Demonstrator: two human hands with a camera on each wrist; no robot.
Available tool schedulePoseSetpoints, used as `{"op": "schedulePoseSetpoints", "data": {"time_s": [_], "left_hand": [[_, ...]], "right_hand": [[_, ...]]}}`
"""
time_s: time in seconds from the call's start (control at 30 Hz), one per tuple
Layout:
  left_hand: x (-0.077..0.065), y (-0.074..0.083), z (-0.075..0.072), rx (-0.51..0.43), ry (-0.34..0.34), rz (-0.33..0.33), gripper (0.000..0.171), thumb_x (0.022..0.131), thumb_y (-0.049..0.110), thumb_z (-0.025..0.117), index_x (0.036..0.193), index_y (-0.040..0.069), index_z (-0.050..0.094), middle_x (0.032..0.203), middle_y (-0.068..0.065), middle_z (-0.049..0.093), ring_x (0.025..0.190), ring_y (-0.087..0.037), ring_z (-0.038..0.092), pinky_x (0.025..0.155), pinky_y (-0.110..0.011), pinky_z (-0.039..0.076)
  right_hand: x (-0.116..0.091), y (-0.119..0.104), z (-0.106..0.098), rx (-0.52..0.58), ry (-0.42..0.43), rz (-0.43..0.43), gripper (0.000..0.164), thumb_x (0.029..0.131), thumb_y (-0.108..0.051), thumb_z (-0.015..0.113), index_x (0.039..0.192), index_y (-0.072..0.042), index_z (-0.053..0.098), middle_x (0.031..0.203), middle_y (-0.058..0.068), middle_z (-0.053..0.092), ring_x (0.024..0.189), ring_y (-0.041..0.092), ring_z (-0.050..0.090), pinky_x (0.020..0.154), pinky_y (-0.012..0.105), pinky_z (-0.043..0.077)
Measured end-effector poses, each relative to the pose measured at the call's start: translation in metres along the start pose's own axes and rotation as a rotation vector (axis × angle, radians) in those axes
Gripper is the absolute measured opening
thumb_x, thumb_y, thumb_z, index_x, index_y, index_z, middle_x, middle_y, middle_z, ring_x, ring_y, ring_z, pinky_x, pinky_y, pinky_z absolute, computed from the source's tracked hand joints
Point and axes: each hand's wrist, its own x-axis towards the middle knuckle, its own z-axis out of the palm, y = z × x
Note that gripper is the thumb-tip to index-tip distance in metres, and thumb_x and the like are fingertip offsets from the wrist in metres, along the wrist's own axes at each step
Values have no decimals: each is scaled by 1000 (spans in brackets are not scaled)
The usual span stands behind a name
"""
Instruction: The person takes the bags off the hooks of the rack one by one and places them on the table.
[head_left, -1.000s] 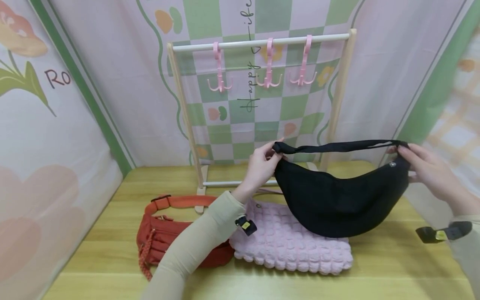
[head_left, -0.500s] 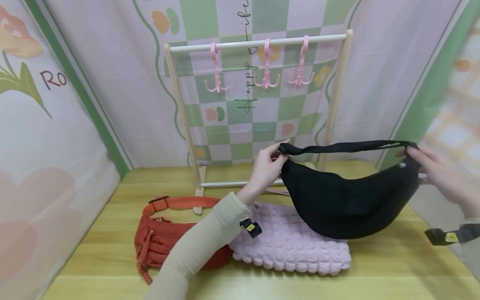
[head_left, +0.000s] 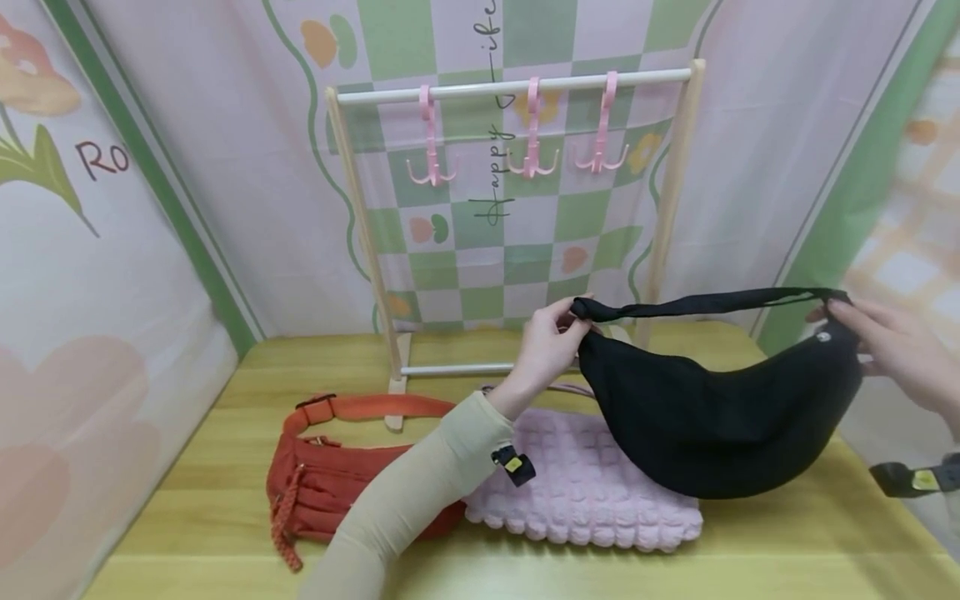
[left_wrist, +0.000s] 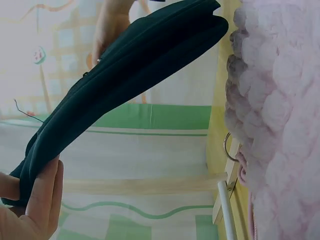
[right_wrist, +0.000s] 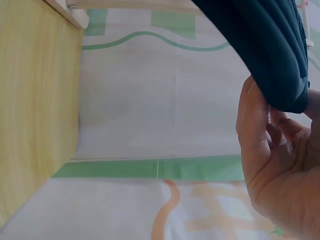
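A black crescent-shaped shoulder bag (head_left: pixel 720 425) hangs in the air between both hands, its strap stretched across the top. My left hand (head_left: pixel 551 346) pinches the bag's left end where the strap joins. At the opposite end, my right hand (head_left: pixel 896 346) grips the corner beside a small metal snap. Seen from the left wrist, the bag (left_wrist: pixel 120 70) shows edge-on, with fingers curled on its near end. In the right wrist view, thumb and fingers of the right hand (right_wrist: pixel 280 155) hold the bag's tip. Partly behind the black bag lies a pink puffy quilted bag (head_left: pixel 577 483).
A red waist bag (head_left: pixel 330 483) with an orange strap lies at the left of the wooden table (head_left: pixel 225 500), partly behind the left sleeve. Behind stands a rack (head_left: pixel 517 87) whose top bar carries pink hooks (head_left: pixel 431 137). Printed curtains (head_left: pixel 187 83) surround the table.
Both hands have carried the black bag to the right and slightly lower, still holding its two ends. The pink and red bags stay put on the table.
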Motion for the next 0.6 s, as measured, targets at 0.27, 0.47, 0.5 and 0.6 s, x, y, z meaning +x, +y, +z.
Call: {"op": "schedulePoseSetpoints", "data": {"time_s": [0.27,0.47,0.5,0.6], "left_hand": [[-3,-1,7,49,-9,9,26,94,14,56,116,17,68,82,-4,70,73,-4,60,64,-16,45],[-7,-4,14,57,-30,-5,14,94,15,57,100,12,69,75,-2,67,70,-5,57,63,-17,45],[-8,-4,15,62,-31,-11,13,94,15,57,98,12,69,75,-2,66,69,-5,56,61,-17,44],[-10,-6,18,63,-36,-33,11,93,13,57,94,10,67,72,-3,65,65,-6,54,58,-17,44]], "right_hand": [[0,10,-10,24,-38,-14,29,104,-29,30,104,-42,56,90,-34,55,74,-4,61,57,21,50],[0,15,-11,-31,-73,51,28,104,-36,30,100,-43,57,88,-39,50,73,-7,58,57,24,50],[0,16,-11,-20,-82,59,29,104,-35,30,99,-43,58,88,-38,51,73,-6,59,57,24,50],[-1,18,-10,2,-111,71,30,104,-33,31,97,-43,58,87,-37,52,72,-3,61,57,24,51]]}}
